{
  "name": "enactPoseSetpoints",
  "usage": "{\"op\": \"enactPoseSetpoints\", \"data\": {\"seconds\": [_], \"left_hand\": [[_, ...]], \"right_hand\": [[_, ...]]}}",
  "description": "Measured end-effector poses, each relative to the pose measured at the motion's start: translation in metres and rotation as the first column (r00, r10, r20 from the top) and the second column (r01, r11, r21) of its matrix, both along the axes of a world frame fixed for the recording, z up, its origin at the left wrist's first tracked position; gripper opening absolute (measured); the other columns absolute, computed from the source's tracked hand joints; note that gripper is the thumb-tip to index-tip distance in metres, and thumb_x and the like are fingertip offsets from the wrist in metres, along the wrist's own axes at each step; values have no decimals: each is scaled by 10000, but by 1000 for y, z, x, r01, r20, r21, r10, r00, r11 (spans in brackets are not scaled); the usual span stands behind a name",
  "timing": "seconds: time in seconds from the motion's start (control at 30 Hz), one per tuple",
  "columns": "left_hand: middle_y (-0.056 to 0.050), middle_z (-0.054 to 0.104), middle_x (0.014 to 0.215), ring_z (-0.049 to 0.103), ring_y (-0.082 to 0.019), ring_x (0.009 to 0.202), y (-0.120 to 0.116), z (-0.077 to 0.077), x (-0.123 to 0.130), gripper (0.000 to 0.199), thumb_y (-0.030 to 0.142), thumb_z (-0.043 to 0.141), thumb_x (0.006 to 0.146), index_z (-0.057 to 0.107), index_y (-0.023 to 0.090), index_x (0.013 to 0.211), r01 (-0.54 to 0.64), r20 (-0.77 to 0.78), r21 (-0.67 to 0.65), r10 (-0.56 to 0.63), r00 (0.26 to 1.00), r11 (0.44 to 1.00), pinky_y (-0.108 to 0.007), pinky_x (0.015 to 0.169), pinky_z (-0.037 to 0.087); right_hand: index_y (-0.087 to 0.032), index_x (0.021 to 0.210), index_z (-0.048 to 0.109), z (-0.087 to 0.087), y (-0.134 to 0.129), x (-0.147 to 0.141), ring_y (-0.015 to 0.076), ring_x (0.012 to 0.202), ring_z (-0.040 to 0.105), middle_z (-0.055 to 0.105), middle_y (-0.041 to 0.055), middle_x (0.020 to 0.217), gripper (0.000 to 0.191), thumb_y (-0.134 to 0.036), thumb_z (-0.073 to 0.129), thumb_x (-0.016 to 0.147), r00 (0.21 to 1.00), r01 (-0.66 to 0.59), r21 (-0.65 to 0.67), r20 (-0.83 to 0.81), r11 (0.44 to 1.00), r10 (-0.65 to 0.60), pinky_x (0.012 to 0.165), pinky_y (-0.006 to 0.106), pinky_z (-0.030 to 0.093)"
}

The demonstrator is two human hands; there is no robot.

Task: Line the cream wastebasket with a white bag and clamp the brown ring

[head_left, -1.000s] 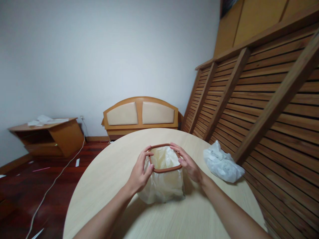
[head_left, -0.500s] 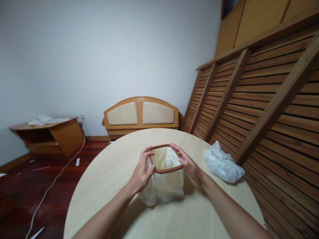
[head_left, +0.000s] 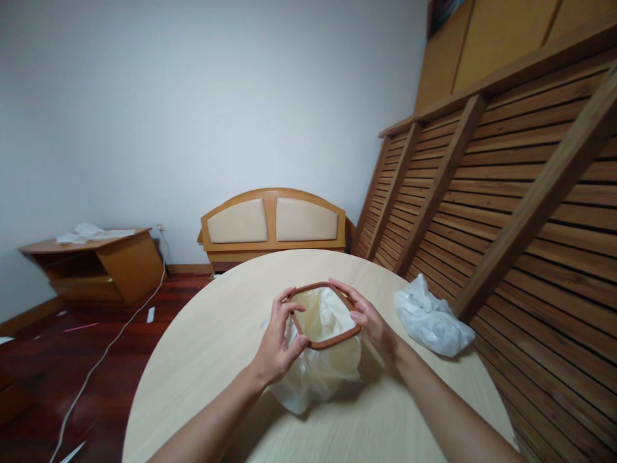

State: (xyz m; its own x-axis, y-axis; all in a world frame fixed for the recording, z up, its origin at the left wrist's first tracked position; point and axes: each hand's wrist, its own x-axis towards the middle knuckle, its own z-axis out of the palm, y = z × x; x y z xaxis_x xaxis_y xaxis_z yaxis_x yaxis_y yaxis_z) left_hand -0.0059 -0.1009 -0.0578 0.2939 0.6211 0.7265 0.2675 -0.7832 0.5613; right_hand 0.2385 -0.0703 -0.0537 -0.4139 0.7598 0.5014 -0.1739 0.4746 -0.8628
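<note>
A small bin [head_left: 311, 305] with a pale inside stands on the round table, a translucent plastic bag [head_left: 321, 379] lining it and hanging down over its outside. Around its mouth sits a brown rounded-square rim ring [head_left: 332, 341]. My left hand [head_left: 279, 341] grips the ring's left side, thumb at the near left corner and fingers over the far left edge. On the right side, my right hand [head_left: 371, 318] holds the ring with its fingers along the edge. The bin's lower walls are covered by the bag.
A crumpled white plastic bag [head_left: 431, 315] lies at the table's right edge. The pale round table [head_left: 202, 360] fills the foreground. Slatted wooden panels [head_left: 482, 186] lean on the right. A headboard [head_left: 272, 222] stands behind; a low cabinet [head_left: 130, 263] and a cable [head_left: 103, 354] are left.
The bin's rim has turned and tilted slightly, its near edge now lower and further right. Both hands have stayed on the ring, and the bag's lower edge has shifted toward me.
</note>
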Motion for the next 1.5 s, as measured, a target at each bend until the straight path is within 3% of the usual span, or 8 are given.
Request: {"op": "enactPoseSetpoints", "data": {"seconds": [0.13,0.33,0.5,0.7,0.83,1.03,1.2,1.5], "left_hand": [[-154,361,1484,354,-332,1412,-7,0,4,480,676,536,896,531,232,1077,-25,4,105,25,1000,994,-530,1129,341],[-183,351,1470,407,-347,1373,-19,-2,14,464,609,663,849,560,203,1048,-25,-123,348,72,990,937,-508,1085,434],[-159,480,1366,510,-304,1274,-21,-6,23,335,483,733,841,584,200,942,11,-238,529,136,962,849,-459,1036,513],[-145,546,1365,588,-252,1208,-19,-8,25,126,236,627,896,579,199,1006,-46,-252,505,198,947,862,-367,930,571],[-140,626,1281,623,-242,1134,-16,-5,20,286,134,583,872,564,197,1150,-194,-226,451,321,920,871,-386,912,568],[-127,627,1300,633,-251,1110,-17,4,19,498,67,542,846,514,224,1319,-345,-237,442,478,846,828,-404,898,576],[-86,678,1184,668,-222,980,-17,9,17,383,67,493,897,565,231,1235,-367,-305,423,511,803,829,-340,797,602],[-84,714,1136,657,-233,953,-16,10,14,284,104,514,914,608,206,1162,-367,-324,444,528,785,817,-337,771,599]], "right_hand": [[-271,1427,553,9,-3,3,295,1409,474,488,88,1547,626,-465,683,846,1000,0,-49,-29,999,-2,1159,465,382],[-261,1248,701,23,-6,3,266,1170,676,688,92,1331,466,-376,763,801,981,190,-123,-10,974,-193,976,413,555],[-201,1136,751,19,-8,-10,248,1000,737,774,89,1127,378,-271,726,766,912,389,-5,142,921,-384,879,389,597],[-215,1029,784,7,-10,-21,220,961,748,796,58,1037,357,-130,552,772,812,494,206,239,845,-533,835,339,589],[-225,1019,757,7,-14,-23,203,902,751,794,42,1000,331,-115,552,784,735,573,335,193,748,-650,734,298,595],[-245,1055,696,12,-30,-35,196,1032,723,768,31,1039,370,-29,512,818,745,463,658,76,594,-663,931,354,578],[-268,1122,671,14,-44,-50,212,1051,713,750,49,1068,391,-36,497,859,719,378,721,167,581,-675,925,362,585],[-245,1103,651,12,-43,-55,241,979,696,746,56,1035,525,81,447,745,478,406,747,318,527,-819,833,351,558]]}}
